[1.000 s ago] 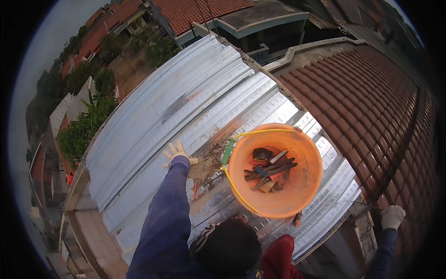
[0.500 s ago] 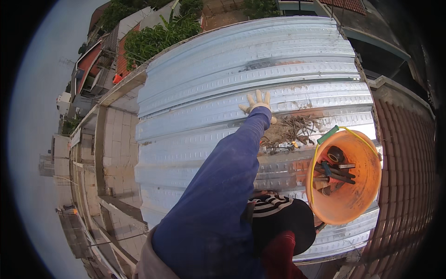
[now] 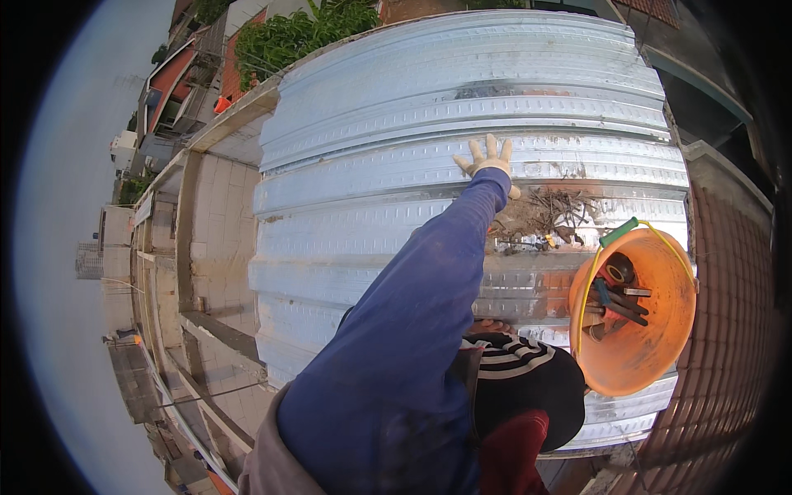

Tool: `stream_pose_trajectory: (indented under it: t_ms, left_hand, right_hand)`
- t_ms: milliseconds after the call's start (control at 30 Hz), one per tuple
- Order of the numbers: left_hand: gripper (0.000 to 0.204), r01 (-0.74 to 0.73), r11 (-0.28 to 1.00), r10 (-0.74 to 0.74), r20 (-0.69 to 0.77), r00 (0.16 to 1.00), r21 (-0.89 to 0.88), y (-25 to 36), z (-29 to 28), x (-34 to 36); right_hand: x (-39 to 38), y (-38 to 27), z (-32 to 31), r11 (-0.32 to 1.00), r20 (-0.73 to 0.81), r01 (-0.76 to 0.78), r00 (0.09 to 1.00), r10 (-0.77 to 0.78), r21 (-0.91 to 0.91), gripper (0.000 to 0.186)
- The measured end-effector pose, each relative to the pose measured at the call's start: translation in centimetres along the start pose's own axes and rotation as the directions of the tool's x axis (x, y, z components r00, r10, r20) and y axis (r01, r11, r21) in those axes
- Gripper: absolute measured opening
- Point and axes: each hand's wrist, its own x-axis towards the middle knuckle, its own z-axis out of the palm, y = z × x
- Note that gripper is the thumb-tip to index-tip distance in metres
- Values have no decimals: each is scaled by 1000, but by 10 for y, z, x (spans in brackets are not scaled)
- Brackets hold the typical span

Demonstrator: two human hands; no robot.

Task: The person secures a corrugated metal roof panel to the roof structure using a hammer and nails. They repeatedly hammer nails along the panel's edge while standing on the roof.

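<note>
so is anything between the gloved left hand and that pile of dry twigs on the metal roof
Nothing visible. The pale-gloved left hand lies flat on the corrugated metal roof, and only bare ribbed sheet separates it from the dry twig pile, which sits beside the orange plastic bucket.

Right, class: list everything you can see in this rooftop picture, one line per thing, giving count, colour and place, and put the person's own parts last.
Corrugated metal roof: one, silver-grey, fills the middle of the view.
Bucket: one, orange, on the roof at the right, with dark tools inside and a yellow cord over its rim.
Debris pile: one, brown twigs and dirt, on the roof just above the bucket.
Tiled roof: one, reddish brown, along the right edge.
Plants: one clump, green, beyond the top edge of the metal roof.
Striped cloth: one, black and white, low centre by a dark rounded shape.
Left hand: one, pale glove, fingers spread flat on the metal roof, blue sleeve behind it.
Right hand: not in view.
</note>
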Motion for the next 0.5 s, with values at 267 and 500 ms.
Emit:
stream_pose_trajectory:
  t_ms: [267,500]
  left_hand:
    - [85,-329,934,257,-380,888,-136,-53,8,42]
    - [81,137,977,-204,-539,817,-161,-124,25,125]
  right_hand:
    - [13,12,28,994,-6,98,995,-98,42,33]
    - [31,13,90,932,395,-154,918,12,329,32]
